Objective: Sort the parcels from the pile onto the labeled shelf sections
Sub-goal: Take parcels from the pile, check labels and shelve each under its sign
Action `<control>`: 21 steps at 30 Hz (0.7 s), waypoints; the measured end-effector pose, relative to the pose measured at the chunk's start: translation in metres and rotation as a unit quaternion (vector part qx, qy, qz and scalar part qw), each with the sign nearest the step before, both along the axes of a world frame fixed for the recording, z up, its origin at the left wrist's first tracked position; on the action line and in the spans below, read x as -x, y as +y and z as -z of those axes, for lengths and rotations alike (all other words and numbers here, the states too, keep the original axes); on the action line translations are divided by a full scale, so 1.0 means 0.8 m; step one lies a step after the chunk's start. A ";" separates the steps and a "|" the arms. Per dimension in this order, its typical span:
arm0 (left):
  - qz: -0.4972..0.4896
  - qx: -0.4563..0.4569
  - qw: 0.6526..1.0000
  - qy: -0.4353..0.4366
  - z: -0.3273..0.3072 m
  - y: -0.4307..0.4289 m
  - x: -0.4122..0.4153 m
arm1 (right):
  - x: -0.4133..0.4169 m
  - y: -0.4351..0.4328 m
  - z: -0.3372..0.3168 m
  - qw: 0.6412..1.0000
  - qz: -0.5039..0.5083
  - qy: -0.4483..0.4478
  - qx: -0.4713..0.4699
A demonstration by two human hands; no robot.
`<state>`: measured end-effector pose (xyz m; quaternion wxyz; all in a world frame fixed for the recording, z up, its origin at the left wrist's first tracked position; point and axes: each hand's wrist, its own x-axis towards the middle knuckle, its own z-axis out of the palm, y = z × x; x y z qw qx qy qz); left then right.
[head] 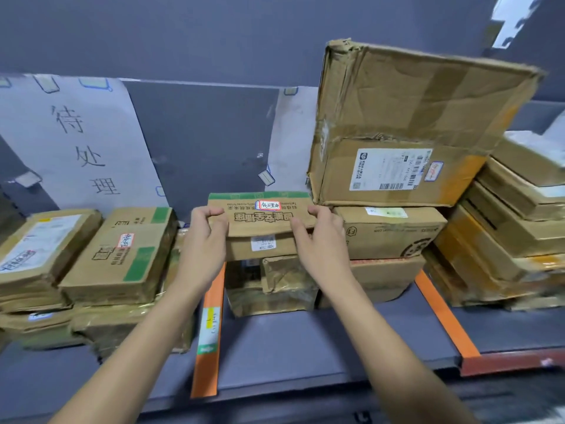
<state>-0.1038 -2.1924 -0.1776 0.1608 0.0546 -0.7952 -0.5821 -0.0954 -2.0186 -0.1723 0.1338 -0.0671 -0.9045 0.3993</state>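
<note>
Both ends of the small cardboard parcel (263, 220) at centre frame are pinched by left hand (203, 240) and right hand (319, 243); it is probably light, stiff and secure gripped there.

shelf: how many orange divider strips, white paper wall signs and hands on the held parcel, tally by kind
orange divider strips: 2
white paper wall signs: 2
hands gripping the parcel: 2 (left hand, right hand)
total: 6
</note>
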 end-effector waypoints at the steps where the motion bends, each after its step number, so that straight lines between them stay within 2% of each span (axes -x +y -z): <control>1: 0.001 0.004 1.000 0.004 0.000 0.000 0.004 | -0.001 0.000 0.002 1.000 0.003 0.000 -0.007; 11: 0.022 0.010 1.000 0.012 0.007 0.014 0.024 | -0.018 0.005 -0.002 0.997 -0.010 -0.001 -0.070; 21: 0.027 0.030 0.998 0.052 0.012 0.018 0.030 | -0.038 0.011 0.006 0.997 -0.012 0.043 -0.059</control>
